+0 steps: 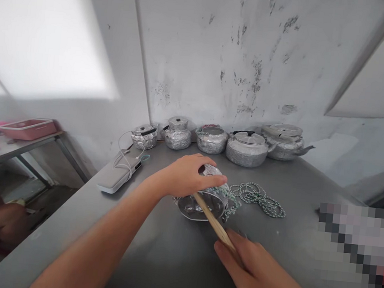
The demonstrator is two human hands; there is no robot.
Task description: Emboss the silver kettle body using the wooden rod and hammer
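Table (154, 258), grey; left edge slants away past a power bank (115, 179) with looped cable, back edge lined by silver kettles (247, 153) before a stained wall (193, 62). Grey surface spreads between power bank and silver pot (188, 208), and on the near side; the right side is tighter, patterned cord (259, 199) coiled just beside the pot. Pot sits mid-table, in front of the kettles and apart from them, mouth turned toward the wearer. Left hand (189, 174) over its upper side, thumb and fingers parted; cannot tell whether they grip. Right hand (250, 263) closed round a wooden stick (213, 222), which crosses the pot's mouth to beneath the left hand.
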